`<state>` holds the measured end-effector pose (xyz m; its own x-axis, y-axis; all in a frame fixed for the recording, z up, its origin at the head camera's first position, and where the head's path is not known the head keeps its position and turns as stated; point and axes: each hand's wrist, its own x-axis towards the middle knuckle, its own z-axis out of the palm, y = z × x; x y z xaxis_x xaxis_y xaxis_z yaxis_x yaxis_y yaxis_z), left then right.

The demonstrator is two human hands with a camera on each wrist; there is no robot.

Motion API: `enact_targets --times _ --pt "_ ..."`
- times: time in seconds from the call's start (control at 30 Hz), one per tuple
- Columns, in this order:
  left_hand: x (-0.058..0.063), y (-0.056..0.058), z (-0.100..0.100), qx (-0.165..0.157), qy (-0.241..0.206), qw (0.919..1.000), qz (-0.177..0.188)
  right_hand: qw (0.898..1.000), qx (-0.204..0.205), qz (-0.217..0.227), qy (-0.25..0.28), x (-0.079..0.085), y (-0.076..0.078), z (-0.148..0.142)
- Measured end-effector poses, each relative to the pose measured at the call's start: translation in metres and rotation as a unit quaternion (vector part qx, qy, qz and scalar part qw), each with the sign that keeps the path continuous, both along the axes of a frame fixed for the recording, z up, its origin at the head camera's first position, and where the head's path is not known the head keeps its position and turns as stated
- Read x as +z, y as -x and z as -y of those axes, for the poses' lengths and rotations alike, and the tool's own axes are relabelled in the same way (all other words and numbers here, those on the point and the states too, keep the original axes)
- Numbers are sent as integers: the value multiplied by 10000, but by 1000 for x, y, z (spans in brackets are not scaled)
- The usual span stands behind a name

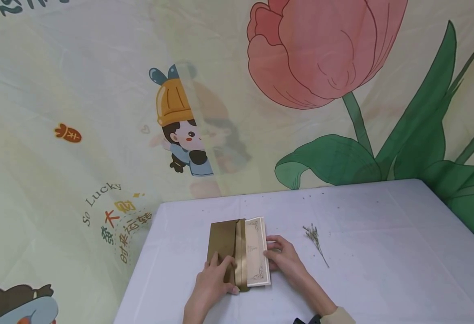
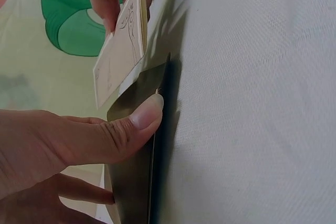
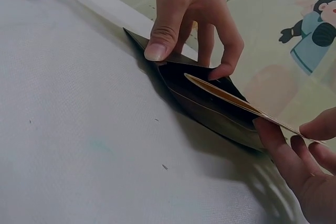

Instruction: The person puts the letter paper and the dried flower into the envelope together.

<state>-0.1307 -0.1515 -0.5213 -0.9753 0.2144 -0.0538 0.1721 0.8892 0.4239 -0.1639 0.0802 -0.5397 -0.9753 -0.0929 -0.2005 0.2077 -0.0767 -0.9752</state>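
Your left hand (image 1: 212,282) gripped the envelope (image 1: 222,239) at its gaping mouth, fingers bent and apart. Your right hand (image 1: 287,259), fingers nearly together, pinched the card (image 1: 257,252) at the envelope's right. Most of the card showed outside, so inserting or removing it seemed unfinished.

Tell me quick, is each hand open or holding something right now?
Left hand: holding the gold envelope, thumb at its edge.
Right hand: holding the cream card, pinched between thumb and fingers.
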Motion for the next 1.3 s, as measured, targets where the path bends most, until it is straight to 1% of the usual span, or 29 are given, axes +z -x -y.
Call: enact_targets --times 0.23,0.5,1.07,1.3 --pt "-1 1 0 38 29 10000 46 10000 35 33 39 -1 1 2" --pt "-2 2 0 78 -3 9999 78 10000 75 -31 55 -2 2 4" --pt "-3 1 0 16 -71 10000 36 9999 133 -7 -99 -5 5 8" --pt "-3 2 1 32 -93 9999 73 9999 168 -9 -37 -8 8 12"
